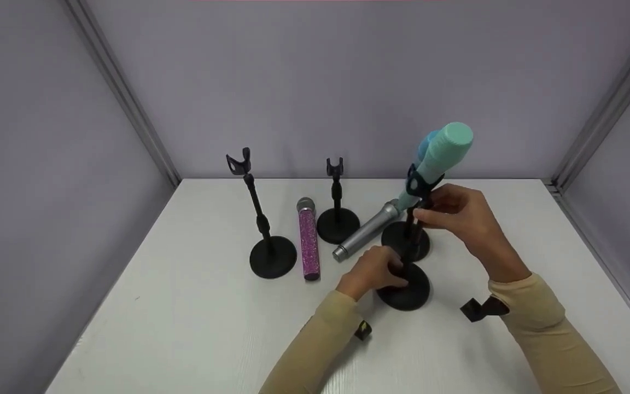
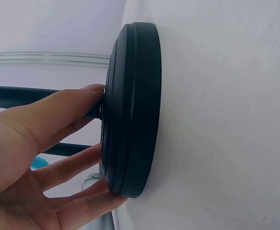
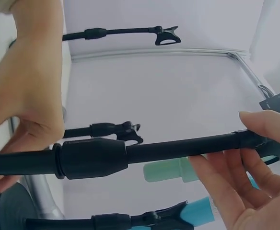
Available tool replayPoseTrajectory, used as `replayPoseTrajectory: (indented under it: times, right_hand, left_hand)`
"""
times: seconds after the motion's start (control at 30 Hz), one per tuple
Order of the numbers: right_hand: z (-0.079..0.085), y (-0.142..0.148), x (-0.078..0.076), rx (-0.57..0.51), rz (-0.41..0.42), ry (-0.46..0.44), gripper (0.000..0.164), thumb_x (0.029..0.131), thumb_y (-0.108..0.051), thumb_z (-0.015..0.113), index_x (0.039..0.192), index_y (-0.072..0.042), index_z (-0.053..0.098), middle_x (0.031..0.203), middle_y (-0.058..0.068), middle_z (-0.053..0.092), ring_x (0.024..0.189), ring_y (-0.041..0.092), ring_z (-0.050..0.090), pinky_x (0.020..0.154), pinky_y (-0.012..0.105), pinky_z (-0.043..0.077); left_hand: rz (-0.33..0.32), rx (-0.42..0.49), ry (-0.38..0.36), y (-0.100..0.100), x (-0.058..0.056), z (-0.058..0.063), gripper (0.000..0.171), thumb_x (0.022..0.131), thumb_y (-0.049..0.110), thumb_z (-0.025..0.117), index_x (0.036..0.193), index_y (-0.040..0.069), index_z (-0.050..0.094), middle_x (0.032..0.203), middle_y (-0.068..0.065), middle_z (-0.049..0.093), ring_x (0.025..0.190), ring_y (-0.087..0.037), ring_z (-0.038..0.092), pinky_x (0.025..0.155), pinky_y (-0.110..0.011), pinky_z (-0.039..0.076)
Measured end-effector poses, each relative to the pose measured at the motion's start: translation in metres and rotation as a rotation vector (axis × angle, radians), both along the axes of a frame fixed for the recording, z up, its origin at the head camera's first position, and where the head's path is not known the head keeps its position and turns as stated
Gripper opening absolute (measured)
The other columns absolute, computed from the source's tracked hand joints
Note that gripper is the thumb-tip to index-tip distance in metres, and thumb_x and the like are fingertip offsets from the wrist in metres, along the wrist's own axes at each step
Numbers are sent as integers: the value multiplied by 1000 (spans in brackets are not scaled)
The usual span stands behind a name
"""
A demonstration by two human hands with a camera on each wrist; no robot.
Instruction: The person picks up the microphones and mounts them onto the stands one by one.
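Observation:
Both of my hands are on the front black microphone stand (image 1: 416, 290). My left hand (image 1: 372, 269) grips it low, with the thumb by the foot of the pole and the fingers along the round base (image 2: 135, 110). Higher up, my right hand (image 1: 462, 219) pinches the pole (image 3: 178, 149) just below the clip, thumb on one side and fingers on the other. A mint-green microphone (image 1: 447, 150) sits slanted in that clip, its thick end up. Right behind stands a second stand (image 1: 393, 235) bearing a blue microphone (image 3: 200, 211), mostly hidden in the head view.
A silver microphone (image 1: 367, 231) lies diagonally left of the held stand. A glittery purple microphone (image 1: 309, 243) lies between two stands with bare clips, one at left (image 1: 273, 260) and one at middle back (image 1: 338, 227). Grey panels (image 1: 315, 87) enclose the white table (image 1: 184, 306).

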State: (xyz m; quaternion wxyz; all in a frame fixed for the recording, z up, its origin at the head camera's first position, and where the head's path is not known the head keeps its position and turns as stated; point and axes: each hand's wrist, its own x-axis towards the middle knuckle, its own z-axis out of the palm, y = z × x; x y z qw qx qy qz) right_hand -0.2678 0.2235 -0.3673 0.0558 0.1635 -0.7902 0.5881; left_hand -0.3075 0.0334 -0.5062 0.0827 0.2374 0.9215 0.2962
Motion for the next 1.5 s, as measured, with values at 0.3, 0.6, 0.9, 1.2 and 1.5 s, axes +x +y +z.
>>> replayPoseTrajectory:
  times: [0.3, 0.6, 0.9, 1.2, 1.5]
  right_hand:
    - [4, 1, -4, -40, 55, -47, 38, 89, -17, 82, 112, 9, 66, 102, 2, 75, 95, 18, 76, 84, 33, 63]
    - [4, 0, -5, -28, 51, -39, 35, 88, -16, 83, 108, 7, 67, 98, 1, 76, 91, 17, 77, 82, 33, 63]
    - [4, 1, -6, 3, 51, -32, 36, 89, -18, 83, 110, 6, 68, 98, 1, 76, 91, 17, 77, 82, 32, 63]
    - [9, 0, -3, 30, 32, -34, 36, 89, -19, 82, 110, 6, 68, 97, 1, 75, 92, 15, 76, 82, 30, 63]
    - [8, 1, -3, 67, 11, -15, 33, 88, -19, 83, 106, 5, 69, 95, 3, 74, 92, 14, 74, 82, 30, 63]
  left_hand:
    - [1, -23, 23, -1, 0, -1, 35, 82, 28, 89, 112, 13, 80, 113, 1, 76, 104, -11, 68, 90, -23, 56]
    - [1, -16, 36, -1, -1, -3, 30, 82, 28, 89, 107, 14, 81, 105, 4, 77, 93, -5, 66, 83, -20, 54]
    - [-20, -27, 74, -3, 2, 0, 34, 82, 30, 89, 111, 14, 80, 108, 4, 76, 95, -6, 67, 83, -20, 55]
    - [-122, 253, 105, -14, 4, 32, 48, 81, 29, 90, 120, 9, 72, 113, -2, 76, 105, -16, 72, 94, -29, 59]
    - [-142, 525, 231, -13, 11, 47, 38, 86, 29, 85, 115, 9, 71, 102, -2, 76, 88, -2, 69, 82, -23, 61]
